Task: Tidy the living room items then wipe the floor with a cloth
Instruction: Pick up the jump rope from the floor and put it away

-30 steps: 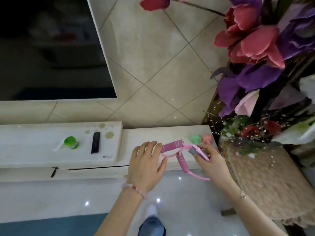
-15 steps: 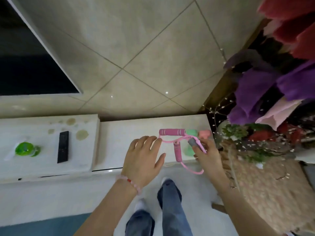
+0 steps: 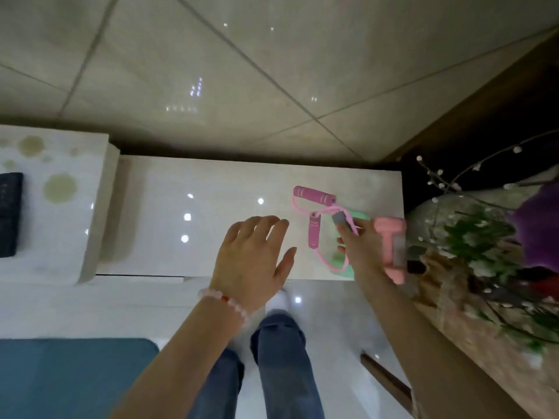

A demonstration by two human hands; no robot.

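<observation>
**Shelf**: low, white and glossy, set against the tiled wall.

**Rope**: pink, found at the shelf's right end. One foam handle lies flat on the top. The second is seen nearer the front edge, and a loop of cord reaches that edge.

**Right hand**: the cord is pinched at a grey fitting, with the fingertips closed narrowly on it.

**Left hand**: held over the shelf's front edge, fingers spread and straight, nothing gripped.

**Other items:** A green dumbbell and a pink dumbbell are noted under and beside the right hand, at the shelf's right end. Both are blurred, so their identification is tentative. A remote lies on the raised block left of the shelf. Flowers stand just right of the shelf.
</observation>
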